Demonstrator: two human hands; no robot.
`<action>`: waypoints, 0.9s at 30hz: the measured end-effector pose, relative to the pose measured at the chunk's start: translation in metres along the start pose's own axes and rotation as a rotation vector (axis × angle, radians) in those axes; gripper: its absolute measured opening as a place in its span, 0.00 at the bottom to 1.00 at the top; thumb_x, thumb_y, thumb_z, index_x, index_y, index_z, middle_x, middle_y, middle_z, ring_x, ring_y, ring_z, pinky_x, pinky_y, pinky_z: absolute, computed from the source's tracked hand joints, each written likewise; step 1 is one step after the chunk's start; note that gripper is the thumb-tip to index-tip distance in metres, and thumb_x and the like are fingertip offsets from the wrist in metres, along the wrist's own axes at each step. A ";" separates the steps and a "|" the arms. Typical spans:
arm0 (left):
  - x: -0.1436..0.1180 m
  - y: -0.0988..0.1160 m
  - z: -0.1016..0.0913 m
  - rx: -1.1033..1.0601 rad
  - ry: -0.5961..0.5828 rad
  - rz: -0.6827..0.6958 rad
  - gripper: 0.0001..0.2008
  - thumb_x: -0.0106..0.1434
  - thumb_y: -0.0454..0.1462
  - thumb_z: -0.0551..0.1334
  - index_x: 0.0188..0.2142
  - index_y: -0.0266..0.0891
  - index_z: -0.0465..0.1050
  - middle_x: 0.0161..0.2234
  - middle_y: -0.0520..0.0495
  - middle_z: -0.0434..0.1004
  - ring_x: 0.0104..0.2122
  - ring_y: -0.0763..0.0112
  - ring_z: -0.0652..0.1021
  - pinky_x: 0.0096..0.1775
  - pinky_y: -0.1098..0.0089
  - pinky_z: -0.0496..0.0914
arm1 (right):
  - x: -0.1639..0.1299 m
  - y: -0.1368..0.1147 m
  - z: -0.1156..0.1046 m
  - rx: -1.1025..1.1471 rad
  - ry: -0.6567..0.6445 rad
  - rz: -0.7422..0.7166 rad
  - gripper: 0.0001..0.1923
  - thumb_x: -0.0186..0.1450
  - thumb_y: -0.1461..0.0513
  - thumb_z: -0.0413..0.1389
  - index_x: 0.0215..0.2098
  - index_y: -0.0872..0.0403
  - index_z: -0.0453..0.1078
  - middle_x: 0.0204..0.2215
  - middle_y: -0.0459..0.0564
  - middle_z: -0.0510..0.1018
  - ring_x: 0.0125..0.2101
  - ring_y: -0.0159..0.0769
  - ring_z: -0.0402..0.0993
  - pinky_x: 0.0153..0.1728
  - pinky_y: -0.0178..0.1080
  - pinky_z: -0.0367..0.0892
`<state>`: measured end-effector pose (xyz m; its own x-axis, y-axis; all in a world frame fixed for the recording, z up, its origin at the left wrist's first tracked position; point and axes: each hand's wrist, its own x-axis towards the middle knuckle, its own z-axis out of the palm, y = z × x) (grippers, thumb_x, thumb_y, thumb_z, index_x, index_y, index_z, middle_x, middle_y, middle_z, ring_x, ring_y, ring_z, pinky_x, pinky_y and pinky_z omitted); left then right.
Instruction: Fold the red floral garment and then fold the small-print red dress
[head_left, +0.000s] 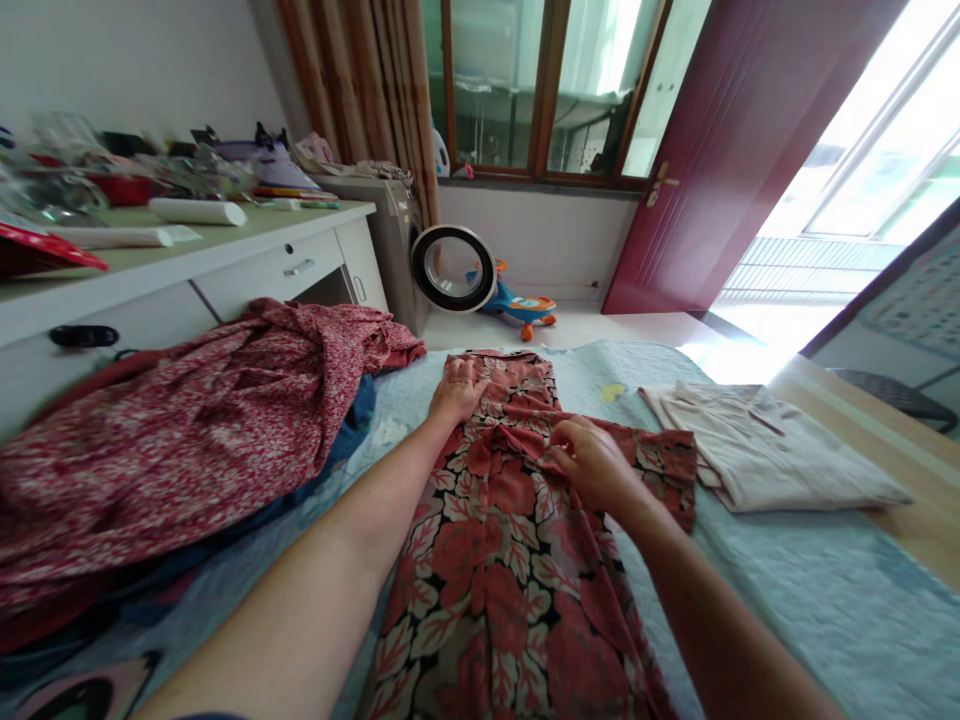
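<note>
- A long red garment printed with large pink flowers and pale leaves (510, 560) lies stretched flat along a bed covered in a light blue-green quilted spread (810, 590), running from the near edge toward the foot of the bed.
- The left hand (457, 388) rests palm down, fingers spread wide and flat, on the far end of the floral garment; its grip encloses nothing, only pressing the cloth against the bed.
- The right hand (592, 460) sits at the garment's middle, fingers curled in a narrow grip on a gathered fold of the floral cloth near its right edge.
- Just right of the garment, a folded cream-coloured piece of clothing (772, 455) lies flat on the bed, close to the garment's sleeve edge.
- To the left, a rumpled heap of red cloth speckled with small white flowers (187, 430) is piled on the bed over a dark blue fabric (360, 410).
- Behind the heap stands a white table with drawers (262, 270), its top crowded with tubes, papers and small items.
- Beyond the bed, a front-loading washing machine with its round door open (450, 265) stands by brown curtains, with a blue and orange ride-on toy (525, 305) on the floor beside it.
- A dark red door (735, 150) stands open to bright daylight.
</note>
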<state>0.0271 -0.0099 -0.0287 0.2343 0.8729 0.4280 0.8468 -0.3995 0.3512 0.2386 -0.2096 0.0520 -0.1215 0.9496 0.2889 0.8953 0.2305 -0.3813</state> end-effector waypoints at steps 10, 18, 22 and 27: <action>-0.010 0.016 -0.019 0.183 0.040 -0.044 0.16 0.68 0.48 0.57 0.45 0.39 0.65 0.48 0.38 0.71 0.49 0.56 0.71 0.50 0.62 0.65 | -0.009 -0.023 0.057 -0.076 0.042 -0.036 0.06 0.64 0.65 0.55 0.41 0.53 0.68 0.40 0.54 0.74 0.42 0.43 0.68 0.47 0.42 0.63; -0.006 0.024 -0.032 0.189 -0.230 -0.140 0.16 0.72 0.42 0.47 0.51 0.42 0.69 0.42 0.40 0.79 0.42 0.58 0.79 0.42 0.64 0.69 | -0.009 -0.015 0.060 0.007 0.102 -0.051 0.06 0.64 0.67 0.53 0.39 0.52 0.70 0.40 0.52 0.75 0.42 0.42 0.69 0.47 0.41 0.63; 0.005 0.029 -0.048 0.184 -0.269 -0.143 0.15 0.71 0.41 0.50 0.46 0.42 0.73 0.42 0.41 0.80 0.42 0.59 0.79 0.42 0.65 0.69 | -0.008 -0.013 0.065 0.075 0.159 -0.053 0.05 0.64 0.67 0.53 0.35 0.52 0.69 0.36 0.51 0.73 0.40 0.40 0.69 0.46 0.40 0.63; -0.006 0.053 -0.094 0.078 -0.106 -0.080 0.13 0.70 0.40 0.51 0.43 0.40 0.73 0.42 0.43 0.79 0.43 0.62 0.78 0.42 0.67 0.69 | -0.006 -0.009 0.067 0.123 0.203 -0.049 0.05 0.64 0.66 0.52 0.34 0.52 0.70 0.35 0.50 0.72 0.39 0.40 0.68 0.44 0.40 0.63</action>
<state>0.0254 -0.0626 0.0651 0.2107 0.9274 0.3092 0.8982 -0.3085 0.3131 0.2026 -0.2031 -0.0053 -0.0638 0.8776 0.4752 0.8297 0.3112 -0.4634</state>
